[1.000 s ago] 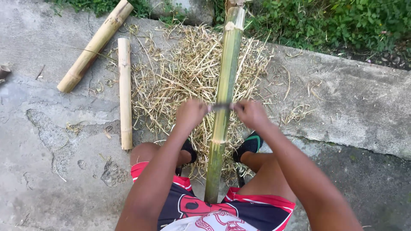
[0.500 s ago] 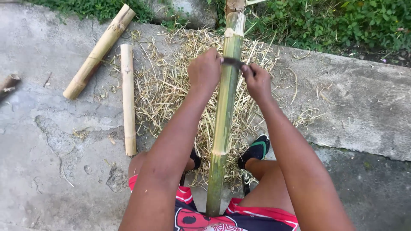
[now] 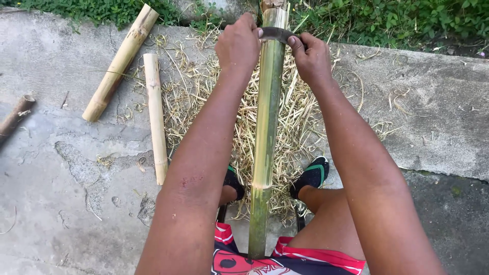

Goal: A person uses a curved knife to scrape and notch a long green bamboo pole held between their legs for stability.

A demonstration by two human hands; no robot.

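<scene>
Lap: the near end of the green bamboo pole is resting between the knees, just above the red and dark shorts; it is lying loose there, so it is likely to roll or kick sideways under a hard stroke.
Feet: the two dark shoes are sitting either side of the pole, on the edge of the shavings; a blade running free down the stem is heading toward the shins and toes.
Arms: both forearms are stretching out almost straight, which is leaving little leverage and making a jerky pull more likely.
Left hand: the left hand is curling closed around the left end of the dark curved blade, knuckles up, touching the pole's side.
Right hand: the right hand is gripping the blade's right end in a closed fist, fingers just beside the cutting edge, so a slip is risking a cut.
Blade: it is lying across the pole near its far end; uneven pressure is liable to dig in and split the skin.
Shavings: the straw-coloured shavings are piling under the pole, giving it a slippery bed.
Off to the side: two pale bamboo pieces are lying on the concrete, well apart from the hands.
Far edge: green weeds are bordering the slab.
</scene>
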